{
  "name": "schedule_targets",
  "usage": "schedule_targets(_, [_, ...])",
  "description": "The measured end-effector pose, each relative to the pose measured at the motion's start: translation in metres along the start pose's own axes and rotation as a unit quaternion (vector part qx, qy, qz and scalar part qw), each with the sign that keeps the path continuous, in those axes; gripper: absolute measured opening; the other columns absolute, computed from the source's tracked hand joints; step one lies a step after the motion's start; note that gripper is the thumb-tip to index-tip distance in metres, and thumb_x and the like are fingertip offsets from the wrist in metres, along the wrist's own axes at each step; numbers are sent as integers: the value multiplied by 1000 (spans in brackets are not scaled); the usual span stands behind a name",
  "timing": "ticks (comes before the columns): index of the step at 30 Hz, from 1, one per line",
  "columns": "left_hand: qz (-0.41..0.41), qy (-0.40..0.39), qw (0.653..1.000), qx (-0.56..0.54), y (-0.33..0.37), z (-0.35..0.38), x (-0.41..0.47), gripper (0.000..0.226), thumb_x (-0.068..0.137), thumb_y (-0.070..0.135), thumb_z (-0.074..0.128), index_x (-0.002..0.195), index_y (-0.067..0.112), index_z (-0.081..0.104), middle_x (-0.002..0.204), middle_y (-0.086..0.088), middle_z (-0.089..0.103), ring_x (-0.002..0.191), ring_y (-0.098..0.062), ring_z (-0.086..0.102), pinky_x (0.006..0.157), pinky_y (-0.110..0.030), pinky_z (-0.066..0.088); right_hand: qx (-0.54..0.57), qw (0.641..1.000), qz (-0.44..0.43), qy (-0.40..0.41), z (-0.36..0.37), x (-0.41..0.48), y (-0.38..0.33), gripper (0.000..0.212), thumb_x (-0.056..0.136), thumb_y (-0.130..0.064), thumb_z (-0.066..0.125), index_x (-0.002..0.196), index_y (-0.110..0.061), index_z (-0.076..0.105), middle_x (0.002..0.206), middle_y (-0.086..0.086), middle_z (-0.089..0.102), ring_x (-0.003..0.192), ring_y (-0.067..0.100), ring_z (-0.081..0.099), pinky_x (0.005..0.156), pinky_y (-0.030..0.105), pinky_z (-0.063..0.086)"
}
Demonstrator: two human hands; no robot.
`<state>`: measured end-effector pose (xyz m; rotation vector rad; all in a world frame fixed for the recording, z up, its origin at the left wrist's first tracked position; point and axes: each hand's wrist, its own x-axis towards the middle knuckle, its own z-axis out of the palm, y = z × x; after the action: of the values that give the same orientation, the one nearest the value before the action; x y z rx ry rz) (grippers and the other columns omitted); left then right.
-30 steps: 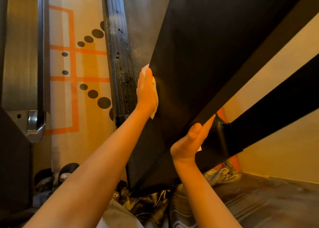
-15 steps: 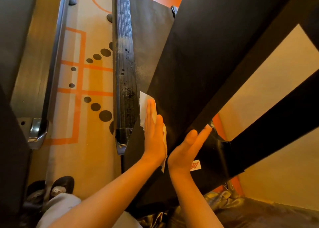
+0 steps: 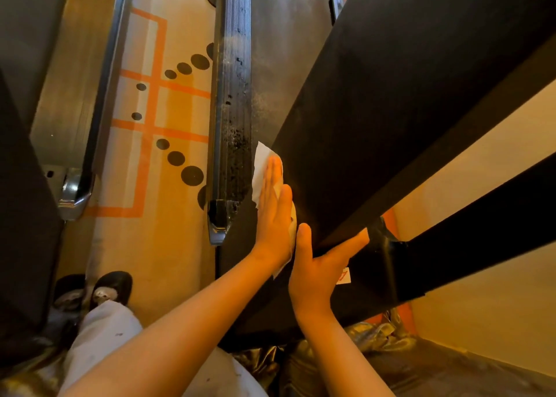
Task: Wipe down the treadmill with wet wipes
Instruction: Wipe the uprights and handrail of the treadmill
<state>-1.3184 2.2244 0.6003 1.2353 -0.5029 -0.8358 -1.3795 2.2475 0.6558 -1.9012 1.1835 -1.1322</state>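
Orange-marked floor (image 3: 168,246) behind; left hand (image 3: 275,216) covers most of wet wipe (image 3: 262,159).

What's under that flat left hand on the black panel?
A white wet wipe, pressed against the black treadmill panel by the left hand. Its edges stick out above the fingertips and below the wrist; the palm covers its middle.
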Motion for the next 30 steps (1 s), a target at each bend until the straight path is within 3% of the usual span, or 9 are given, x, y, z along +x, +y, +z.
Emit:
schedule_targets(3, [3, -3, 1000, -26, 0, 0, 16, 89, 83, 83, 19, 153, 31, 0, 159, 22, -3, 146, 5, -4, 122, -29, 2, 3, 1000, 11, 3, 1, -1, 4, 73, 82, -28, 61, 137, -1, 21, 128, -14, 37, 117, -19, 43, 89, 2, 39])
schedule_targets(6, [-8, -11, 998, -54, 2, -2, 37, 74, 90, 65, 24, 152, 31, 1, 164, 10, -3, 150, -5, -2, 124, -45, 4, 2, 1000, 7, 1, 2, -1, 7, 70, 83, -30, 60, 135, -5, 21, 129, -11, 38, 118, -16, 44, 92, 5, 40])
schedule_targets(10, [-13, -14, 996, -82, 10, -6, 69, 75, 92, 57, 29, 156, 25, 4, 164, 6, 4, 150, -10, 5, 123, -49, 10, 2, 1000, 15, 8, 2, -4, 12, 73, 82, -28, 59, 134, 9, 23, 126, -8, 38, 115, -16, 45, 89, 4, 41])
schedule_targets(14, [-21, -13, 997, -73, 11, -7, 73, 79, 89, 62, 28, 156, 27, 6, 164, 6, 6, 150, -11, 5, 122, -50, 10, 14, 999, 25, 18, 4, -5, 12, 69, 84, -34, 61, 134, -10, 20, 127, -10, 40, 114, -14, 49, 87, 6, 44])
schedule_targets(17, [-21, -4, 998, -57, 12, -4, 59, 78, 90, 64, 28, 155, 29, 3, 164, 8, 1, 150, -8, 1, 123, -49, 7, 14, 999, 25, 31, 4, -7, 12, 77, 87, -54, 59, 135, -8, 21, 129, -8, 40, 116, -12, 48, 89, 7, 44])
schedule_targets(22, [45, -24, 998, -36, 15, 2, 8, 66, 90, 75, 19, 145, 44, 4, 160, 15, 1, 150, -5, -1, 124, -40, 3, -7, 999, 19, 33, 5, -9, 15, 79, 88, -62, 52, 136, -8, 21, 130, -7, 39, 117, -8, 47, 92, 9, 43])
schedule_targets(26, [53, -21, 998, -16, 9, 0, -17, 68, 94, 68, 15, 150, 32, 6, 161, 13, 4, 149, -2, 1, 118, -15, 5, 1, 999, 26, 19, 3, -11, 20, 81, 88, -66, 48, 137, -8, 19, 132, -5, 38, 120, -3, 47, 93, 11, 42])
schedule_targets(28, [53, -23, 998, -20, 4, 0, -28, 70, 96, 65, 15, 152, 24, 6, 160, 18, 4, 148, -1, 2, 116, -11, 5, -3, 1000, 29, 2, 0, -14, 23, 79, 87, -67, 47, 140, -17, 16, 135, -7, 36, 123, -3, 45, 95, 11, 42])
schedule_targets(30, [38, -19, 999, -29, -3, 0, -39, 69, 96, 66, 16, 152, 28, 6, 158, 27, 4, 148, 1, 3, 115, -10, 6, -7, 999, 32, -5, -4, -17, 24, 75, 87, -68, 46, 140, -24, 16, 137, -12, 34, 124, -5, 44, 96, 11, 41])
